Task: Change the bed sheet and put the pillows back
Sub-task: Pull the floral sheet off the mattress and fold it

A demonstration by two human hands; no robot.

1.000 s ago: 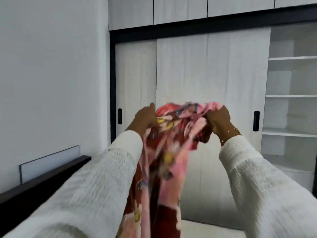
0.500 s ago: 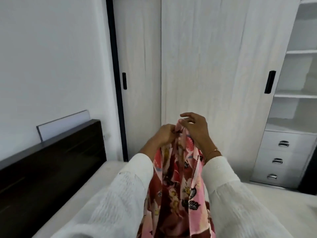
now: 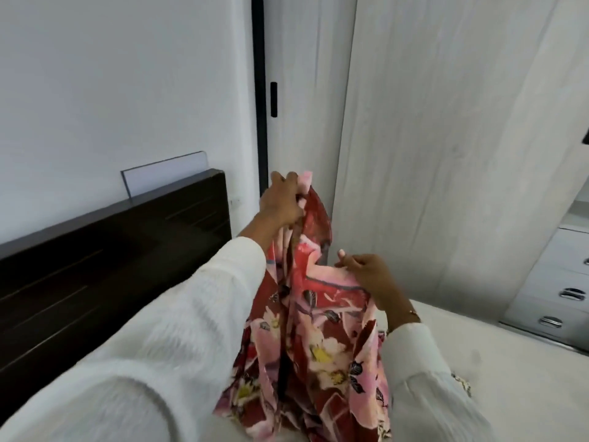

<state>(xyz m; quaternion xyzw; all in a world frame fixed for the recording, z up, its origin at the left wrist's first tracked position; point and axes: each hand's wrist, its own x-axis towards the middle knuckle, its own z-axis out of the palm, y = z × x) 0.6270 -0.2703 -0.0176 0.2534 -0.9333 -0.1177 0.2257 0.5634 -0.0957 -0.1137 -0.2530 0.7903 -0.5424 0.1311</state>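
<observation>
Both hands have parted since half a second ago, when they met at one bunched point of the cloth: the left hand (image 3: pixel 282 200) now reaches up and forward, and the right hand (image 3: pixel 366 275) sits lower and nearer the body. Each grip is closed on the floral bed sheet (image 3: pixel 318 339); the left has its fingers curled round a gathered upper corner, a pale pink edge poking out just above the knuckles, and the right pinches a folded edge between thumb and fingers. Between the two grips the cloth runs in a slanted, creased span, and below them it hangs in folds of dark red, pink and cream with leaf prints, its lower part bunched on the bare white mattress (image 3: pixel 510 378). White textured sleeves (image 3: pixel 178 330) cover both arms, and a thin bracelet (image 3: pixel 413 312) shows at the right wrist. Left of the upper grip stands the dark wooden headboard (image 3: pixel 111 250) against the white wall (image 3: pixel 111 90). Behind the grips are pale sliding wardrobe doors (image 3: pixel 446 138) with a black handle (image 3: pixel 273 99). Right of the lower grip, a drawer unit (image 3: pixel 554 282) shows closed drawers with metal pulls; their contents are hidden.
</observation>
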